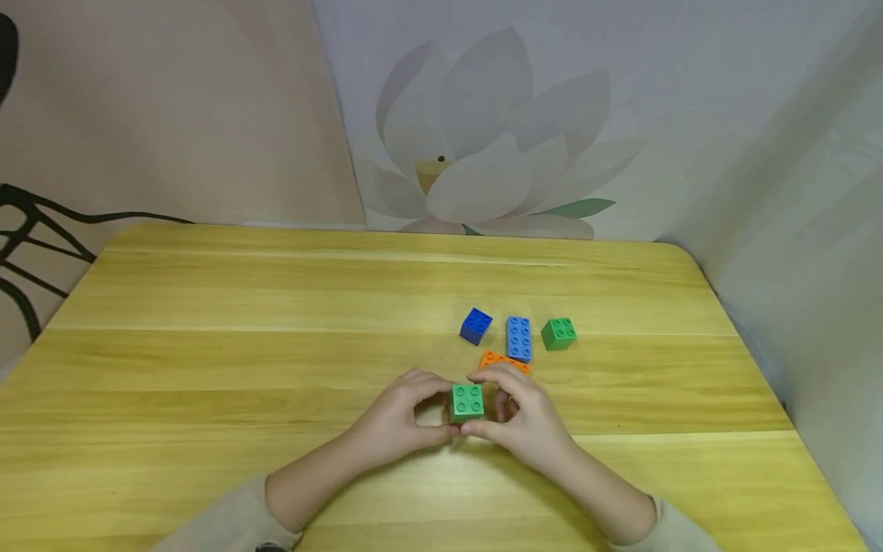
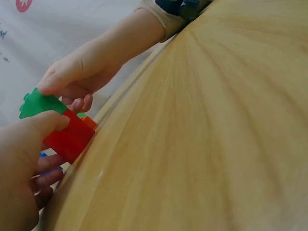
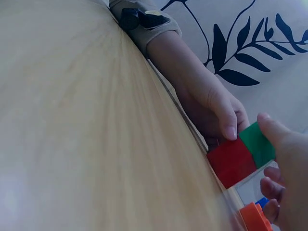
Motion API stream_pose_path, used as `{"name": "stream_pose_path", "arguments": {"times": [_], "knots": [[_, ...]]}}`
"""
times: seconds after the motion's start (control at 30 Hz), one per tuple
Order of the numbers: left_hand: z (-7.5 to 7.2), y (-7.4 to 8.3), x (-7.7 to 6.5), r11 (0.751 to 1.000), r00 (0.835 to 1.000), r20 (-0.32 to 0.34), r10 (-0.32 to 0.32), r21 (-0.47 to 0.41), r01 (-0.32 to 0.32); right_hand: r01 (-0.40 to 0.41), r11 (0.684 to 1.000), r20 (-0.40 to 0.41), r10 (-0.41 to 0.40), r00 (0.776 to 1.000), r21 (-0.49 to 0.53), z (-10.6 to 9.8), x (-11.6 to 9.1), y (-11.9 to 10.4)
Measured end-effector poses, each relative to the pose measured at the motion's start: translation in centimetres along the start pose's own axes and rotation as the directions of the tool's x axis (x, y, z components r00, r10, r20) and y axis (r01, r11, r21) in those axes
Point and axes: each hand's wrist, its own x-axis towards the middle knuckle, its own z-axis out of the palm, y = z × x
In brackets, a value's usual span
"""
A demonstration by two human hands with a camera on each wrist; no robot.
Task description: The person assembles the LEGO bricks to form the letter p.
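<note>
A green building brick (image 1: pixel 467 400) with studs on top sits on a red brick (image 2: pixel 72 137), and both wrist views show the two stacked. The red one stands on or close to the tabletop and is hidden from above. From the left, my left hand (image 1: pixel 400 414) pinches the red brick between thumb and fingers. On the other side, my right hand (image 1: pixel 524 414) holds the green brick (image 3: pixel 258 144) by thumb and forefinger, its other fingers curled in. Just beyond the right hand lies an orange brick (image 1: pixel 507 363), partly covered by that hand.
Farther back on the wooden table (image 1: pixel 241 330) are a dark blue brick (image 1: pixel 476 326), a longer light blue brick (image 1: pixel 519 339) and a second green brick (image 1: pixel 559 333). A wall with a painted flower (image 1: pixel 483 176) stands behind the table's far edge.
</note>
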Motion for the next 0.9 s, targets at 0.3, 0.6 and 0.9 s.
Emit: {"name": "stream_pose_path", "arguments": {"times": [0.3,0.6,0.9], "knots": [[0.0,0.4,-0.1,0.998,0.998,-0.062,0.019,-0.059,-0.023,0.175,0.984,-0.071,-0.174,0.982,0.011,-1.7,0.0,-2.6],[0.0,0.7,-0.1,0.985,0.992,-0.108,0.060,-0.156,-0.077,0.231,0.971,-0.148,-0.238,0.960,-0.061,-3.4,-0.3,-1.4],[0.2,0.5,-0.2,0.976,0.984,-0.149,0.095,-0.182,-0.122,0.107,0.985,-0.207,-0.134,0.969,-0.138,-3.9,-0.7,2.7]]}}
